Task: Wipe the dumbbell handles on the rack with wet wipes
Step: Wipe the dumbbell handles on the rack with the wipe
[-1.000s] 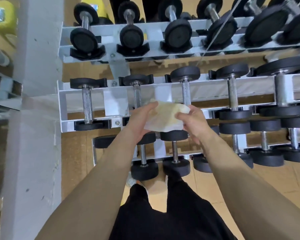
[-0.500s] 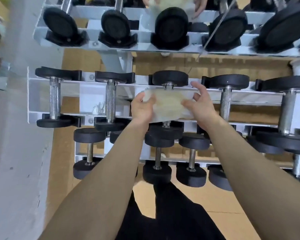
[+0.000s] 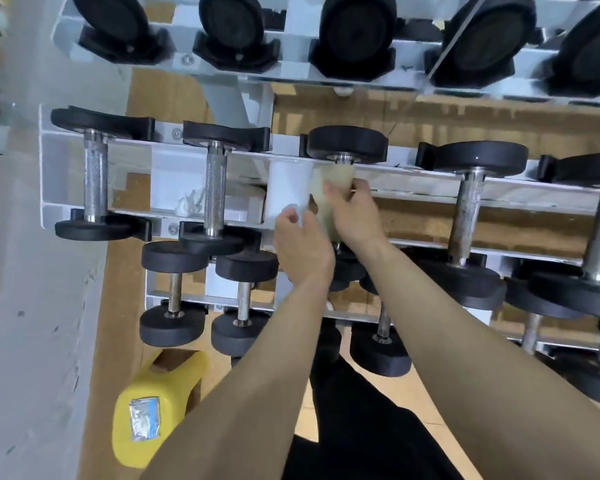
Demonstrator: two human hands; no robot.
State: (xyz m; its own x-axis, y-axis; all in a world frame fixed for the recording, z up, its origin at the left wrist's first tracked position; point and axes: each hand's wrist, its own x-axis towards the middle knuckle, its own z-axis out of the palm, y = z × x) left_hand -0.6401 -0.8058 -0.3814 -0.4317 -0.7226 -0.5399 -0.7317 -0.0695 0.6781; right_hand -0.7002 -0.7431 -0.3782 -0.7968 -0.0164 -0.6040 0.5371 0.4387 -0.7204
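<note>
The white dumbbell rack (image 3: 288,188) fills the view, with black-headed dumbbells lying on three tiers. A pale yellowish wet wipe (image 3: 331,183) is wrapped round the metal handle of the third dumbbell (image 3: 347,143) on the middle tier. My right hand (image 3: 352,213) grips the wipe round that handle, just below the far head. My left hand (image 3: 302,247) sits close beside it on the left, and its curled fingers hold the wipe's lower edge. The handle itself is hidden under the wipe and both hands.
Bare knurled handles lie to the left (image 3: 215,192) and right (image 3: 466,213) on the same tier. Smaller dumbbells (image 3: 243,323) fill the bottom tier. A yellow kettlebell (image 3: 160,410) stands on the floor. A white pillar (image 3: 32,306) is at the left.
Both hands held the wipe spread flat over the dumbbell; now my right hand has closed it round the handle. The view has tilted down and moved closer to the rack.
</note>
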